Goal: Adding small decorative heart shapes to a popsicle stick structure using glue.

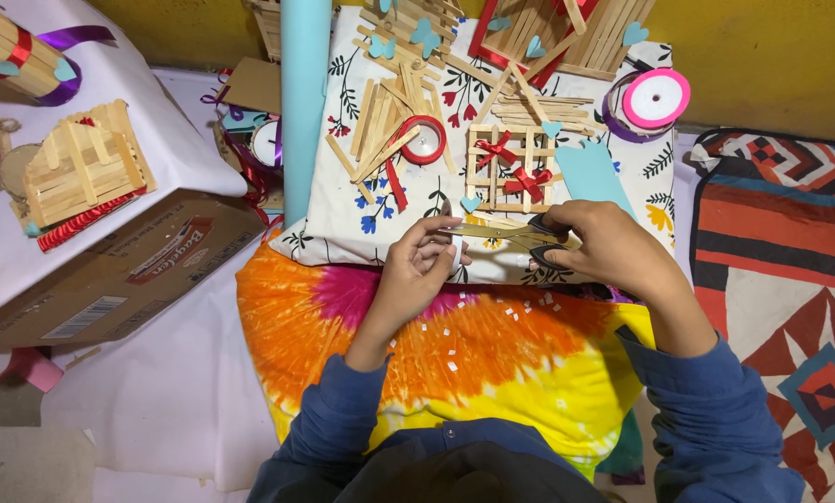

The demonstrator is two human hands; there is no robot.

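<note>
My right hand (pixel 613 250) grips a pair of scissors (pixel 506 230) by its black handles, blades pointing left. My left hand (pixel 419 270) pinches a small white strip (pixel 455 251) at the blade tips. Both hands hover over the near edge of a white floral cloth (pixel 343 214). Just beyond them lies a grid of wooden craft sticks (pixel 510 168) with two red bows and small blue hearts. Several tiny white cut pieces (pixel 454 326) lie scattered on the orange and yellow tie-dye cloth (pixel 343 326) over my lap.
Loose wooden sticks (pixel 385 116) and a red tape roll (pixel 424 140) lie on the floral cloth. A light blue paper roll (pixel 305 93) stands upright at left. A pink ribbon spool (pixel 656 98), a cardboard box (pixel 119 270) bearing a stick house (pixel 87 168), and a patterned rug (pixel 780 279) surround it.
</note>
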